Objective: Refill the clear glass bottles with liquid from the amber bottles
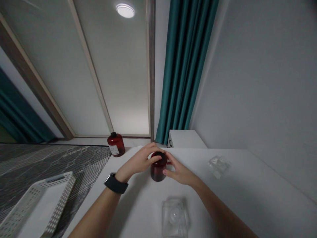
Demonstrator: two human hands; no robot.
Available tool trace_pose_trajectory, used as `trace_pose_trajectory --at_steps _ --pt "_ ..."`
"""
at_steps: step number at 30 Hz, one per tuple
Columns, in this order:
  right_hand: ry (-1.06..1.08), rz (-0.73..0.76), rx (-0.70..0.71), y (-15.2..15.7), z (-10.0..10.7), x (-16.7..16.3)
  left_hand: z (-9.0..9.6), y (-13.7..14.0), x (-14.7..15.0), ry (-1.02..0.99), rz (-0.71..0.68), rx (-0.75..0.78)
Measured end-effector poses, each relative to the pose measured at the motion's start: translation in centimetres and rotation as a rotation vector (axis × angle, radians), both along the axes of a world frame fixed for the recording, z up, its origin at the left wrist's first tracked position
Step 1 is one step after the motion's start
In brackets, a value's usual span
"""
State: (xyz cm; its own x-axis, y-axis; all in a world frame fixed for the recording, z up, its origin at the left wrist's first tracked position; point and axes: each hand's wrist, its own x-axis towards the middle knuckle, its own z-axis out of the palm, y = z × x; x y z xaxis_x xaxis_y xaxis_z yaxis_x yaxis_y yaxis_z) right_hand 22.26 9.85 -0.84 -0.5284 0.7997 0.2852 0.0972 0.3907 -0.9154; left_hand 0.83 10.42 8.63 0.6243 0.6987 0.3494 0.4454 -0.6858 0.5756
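A dark red bottle stands upright on the white table, between my two hands. My left hand, with a dark watch on its wrist, reaches over the bottle's top; its thumb and fingers close around the dark cap. From the right, my right hand grips the bottle's side between thumb and fingers. Nearer to me lies a clear plastic box with a clear round shape in it. Another red bottle, with a white label and black cap, stands at the table's far left corner.
Several crumpled-looking clear plastic pieces lie on the right of the table. A white perforated basket sits to the left, over a grey patterned surface. Beyond the table are a white cabinet and a teal curtain.
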Motion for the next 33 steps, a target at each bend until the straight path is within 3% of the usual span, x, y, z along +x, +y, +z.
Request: trace_pose_trajectory --at_steps 7,12,23,29,33 --pt "0.101 -0.064 0.009 0.2 0.2 -0.4 0.0 -0.2 -0.3 0.007 0.028 0.053" --pt "0.134 -0.006 -0.044 0.0 0.7 -0.5 0.2 -0.2 -0.7 0.117 0.11 0.067" --pt "0.109 -0.032 -0.054 -0.2 1.1 -0.3 -1.0 0.1 -0.3 -0.022 0.008 -0.049" --pt "-0.053 -0.346 0.087 -0.3 1.3 -0.6 -0.7 -0.1 0.6 -0.054 0.167 0.045" --pt "-0.086 -0.177 0.068 -0.2 2.3 0.6 -0.8 -0.5 1.2 0.02 0.14 0.074"
